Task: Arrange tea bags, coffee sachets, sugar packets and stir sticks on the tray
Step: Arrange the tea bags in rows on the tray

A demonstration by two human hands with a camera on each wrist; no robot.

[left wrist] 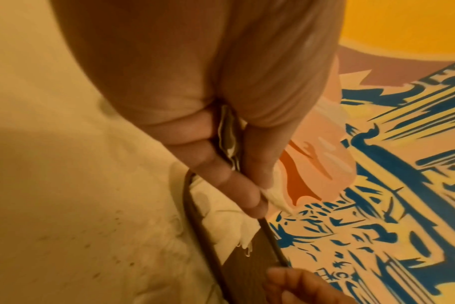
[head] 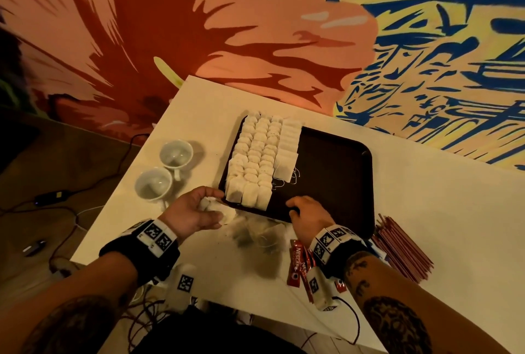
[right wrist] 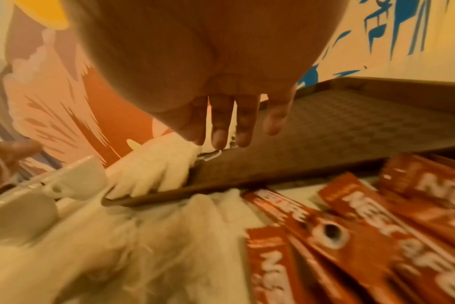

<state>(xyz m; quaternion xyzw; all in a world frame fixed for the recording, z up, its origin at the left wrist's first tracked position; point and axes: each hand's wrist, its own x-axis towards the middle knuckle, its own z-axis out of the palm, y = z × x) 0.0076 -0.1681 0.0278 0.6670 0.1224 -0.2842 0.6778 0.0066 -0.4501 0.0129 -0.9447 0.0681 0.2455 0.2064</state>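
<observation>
A tray (head: 335, 160) lies on a table (head: 426, 211), toward its far side, with a painted wall (head: 227, 12) behind. Rows of tea bags (head: 255, 160) fill the tray's left part, overlapping one another; the right part is bare. Left of the tray stand two cups (head: 164, 172), one behind the other. In front of the tray, on the table, lies a loose heap of tea bags (head: 255, 234). Right of that heap lie coffee sachets (head: 298, 262), partly under the right wrist. Further right, just beside the tray's near right corner, lies a bundle of stir sticks (head: 403, 251). The left hand (head: 193, 208) is at the tray's near left corner, the right hand (head: 306, 214) on its near edge.
</observation>
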